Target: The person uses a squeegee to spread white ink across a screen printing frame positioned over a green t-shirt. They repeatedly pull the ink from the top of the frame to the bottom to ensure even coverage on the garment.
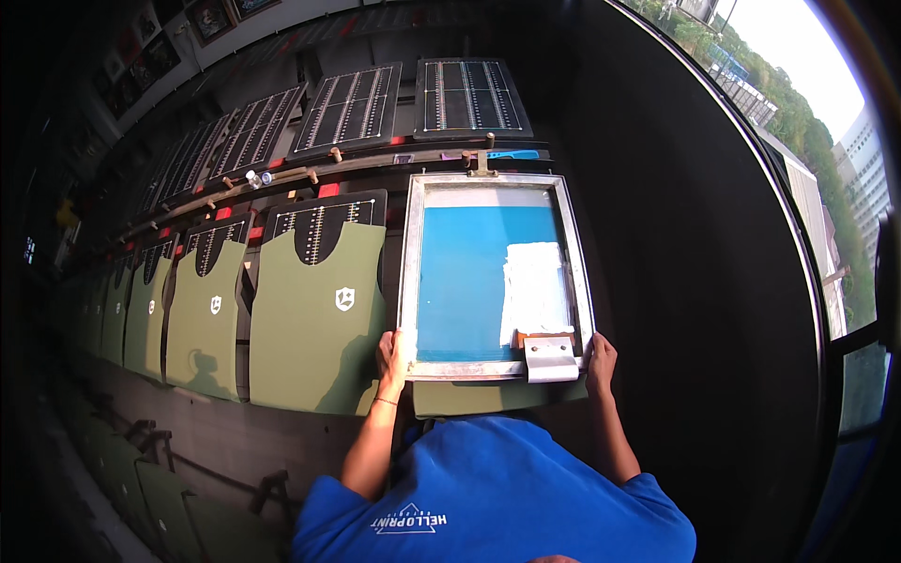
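A screen printing frame (469,281) with a metal border and blue mesh lies in front of me, over an olive green shirt (497,399) that shows only below its near edge. My left hand (392,358) is closed on the frame's lower left side. At the lower right side my right hand (602,357) grips it too. White ink (537,291) covers the right part of the mesh. A squeegee with a metal holder (551,359) rests at the frame's lower right corner. Beyond the far edge sits a metal hinge clamp (482,164).
To the left, several olive shirts (314,310) with white shield prints lie on black boards. Across a wooden rail (310,175) with upright pegs stand more black ruled boards (472,98). A blue tool (511,155) lies on the rail. Windows (807,103) run along the right.
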Demonstrator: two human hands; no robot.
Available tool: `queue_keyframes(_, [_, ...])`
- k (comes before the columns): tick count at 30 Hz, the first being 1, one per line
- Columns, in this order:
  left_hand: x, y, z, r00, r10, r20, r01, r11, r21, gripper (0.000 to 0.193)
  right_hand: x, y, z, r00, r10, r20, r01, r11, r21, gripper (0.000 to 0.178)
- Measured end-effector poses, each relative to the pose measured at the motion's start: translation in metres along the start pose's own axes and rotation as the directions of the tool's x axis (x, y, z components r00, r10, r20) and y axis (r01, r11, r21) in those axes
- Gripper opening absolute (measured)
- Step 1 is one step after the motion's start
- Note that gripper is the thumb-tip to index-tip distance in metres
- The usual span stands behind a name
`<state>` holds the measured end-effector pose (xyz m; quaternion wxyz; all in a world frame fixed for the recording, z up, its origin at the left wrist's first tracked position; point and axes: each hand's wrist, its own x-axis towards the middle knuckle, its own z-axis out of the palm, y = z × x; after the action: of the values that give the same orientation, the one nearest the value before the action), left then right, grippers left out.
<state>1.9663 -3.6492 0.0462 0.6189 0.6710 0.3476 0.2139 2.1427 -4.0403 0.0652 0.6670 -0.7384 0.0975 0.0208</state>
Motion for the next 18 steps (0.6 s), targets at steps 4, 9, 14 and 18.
queue_keyframes(4, [-0.004, 0.015, 0.018, 0.999, -0.037, -0.004, 0.037, 0.998, -0.055, 0.044, 0.021, -0.008, -0.003, 0.998, 0.026, 0.053, -0.027, 0.999, 0.027, 0.034])
queue_keyframes(9, [-0.006, 0.024, 0.03, 0.998, -0.055, -0.029, 0.052, 0.995, -0.091, 0.044, 0.04, -0.011, -0.003, 0.995, 0.016, 0.102, -0.023, 0.998, 0.066, 0.033])
queue_keyframes(14, [-0.005, 0.03, 0.028, 0.997, -0.072, -0.03, 0.073, 0.997, 0.037, 0.047, 0.048, -0.016, -0.002, 0.994, 0.035, 0.103, -0.04, 0.998, 0.051, 0.031])
queue_keyframes(18, [-0.004, 0.014, 0.027, 0.989, -0.061, -0.133, 0.07, 0.996, 0.062, 0.047, 0.047, -0.025, 0.002, 0.997, 0.033, 0.068, -0.033, 0.999, -0.01, 0.029])
